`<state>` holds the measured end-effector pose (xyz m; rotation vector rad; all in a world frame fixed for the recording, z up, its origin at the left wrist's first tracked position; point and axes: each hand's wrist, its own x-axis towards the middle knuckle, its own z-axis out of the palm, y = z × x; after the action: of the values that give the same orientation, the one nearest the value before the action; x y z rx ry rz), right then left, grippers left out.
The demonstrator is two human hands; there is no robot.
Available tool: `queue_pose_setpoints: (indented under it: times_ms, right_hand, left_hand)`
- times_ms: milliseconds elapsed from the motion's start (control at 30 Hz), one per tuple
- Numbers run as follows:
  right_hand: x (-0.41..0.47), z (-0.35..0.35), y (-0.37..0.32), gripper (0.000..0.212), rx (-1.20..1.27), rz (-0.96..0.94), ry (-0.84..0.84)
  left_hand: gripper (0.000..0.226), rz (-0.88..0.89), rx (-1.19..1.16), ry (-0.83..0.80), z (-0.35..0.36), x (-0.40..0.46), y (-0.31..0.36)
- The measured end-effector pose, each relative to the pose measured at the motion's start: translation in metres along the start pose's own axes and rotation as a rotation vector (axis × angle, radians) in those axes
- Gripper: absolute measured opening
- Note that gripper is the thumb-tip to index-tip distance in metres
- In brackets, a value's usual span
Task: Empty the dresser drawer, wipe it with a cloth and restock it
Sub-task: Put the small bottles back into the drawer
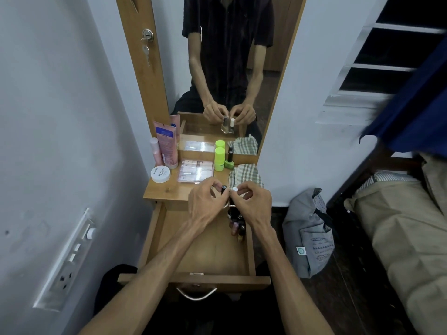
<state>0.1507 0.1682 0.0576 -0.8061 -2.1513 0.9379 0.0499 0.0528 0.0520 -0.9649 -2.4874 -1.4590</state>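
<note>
The wooden dresser drawer [193,250] is pulled open below the dresser top [167,189]. Several small nail polish bottles [237,226] stand along its right side; the rest of its floor is bare. My left hand [208,201] is shut on a dark-capped bottle [223,188], and my right hand [249,201] is shut on a white-capped bottle [234,189]. Both bottles are held side by side over the drawer's back edge. A checked cloth [244,175] lies on the dresser top just behind my right hand.
On the dresser top stand pink tubes [167,146], a white round jar [160,174], a clear packet [196,171], a green-capped bottle [219,159] and a green nail polish [229,160]. A mirror [227,68] rises behind. Grey bag [309,233] and bed [399,226] at right; wall switchboard [70,257] at left.
</note>
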Motion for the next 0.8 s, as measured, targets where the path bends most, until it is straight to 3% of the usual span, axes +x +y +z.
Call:
queue_pose_setpoints:
  times_ms: [533, 800]
  right_hand:
    - [-0.081, -0.009, 0.044, 0.018, -0.115, 0.119, -0.139]
    - [-0.091, -0.01, 0.06, 0.019, -0.216, 0.147, -0.214]
  left_hand:
    - [0.014, -0.14, -0.072, -0.188, 0.021, -0.084, -0.03]
    - [0.023, -0.294, -0.024, -0.24, 0.035, -0.096, -0.03]
